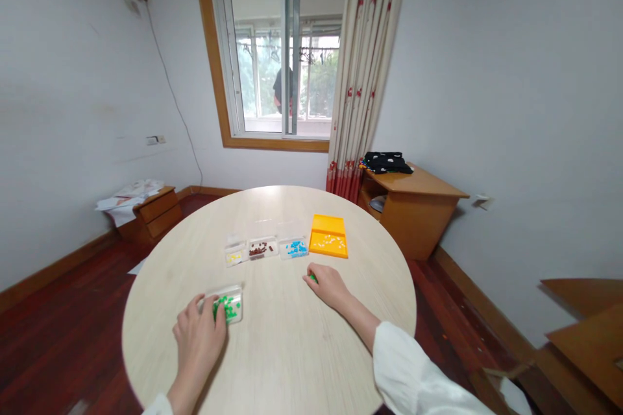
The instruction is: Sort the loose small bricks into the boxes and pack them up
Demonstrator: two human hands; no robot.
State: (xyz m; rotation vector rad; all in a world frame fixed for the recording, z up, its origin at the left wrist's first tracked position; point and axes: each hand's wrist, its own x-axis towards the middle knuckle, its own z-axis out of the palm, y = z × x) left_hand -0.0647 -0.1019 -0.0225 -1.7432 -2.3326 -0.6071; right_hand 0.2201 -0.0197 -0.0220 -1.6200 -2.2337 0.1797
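My left hand point(202, 334) is at the left front of the round table, its curled fingers and thumb on the left side of a clear plastic box point(238, 315). Small green pieces point(232, 305) lie in that box, partly covered by the fingers. To the right, my right hand point(328, 285) rests low over the tabletop with its fingers closed. A bit of green, a small green piece point(313, 278), shows between its thumb and forefinger. Just beyond this hand is an opened yellow case point(328, 224) with small white pieces point(331, 242) in its near half.
Behind my hands, three clear boxes stand in a row: one with yellow pieces point(234, 257), one with brown pieces point(261, 249), one with blue pieces point(296, 248). The pale round table point(272, 350) stands near a wooden cabinet point(413, 201) and a low drawer unit point(158, 211).
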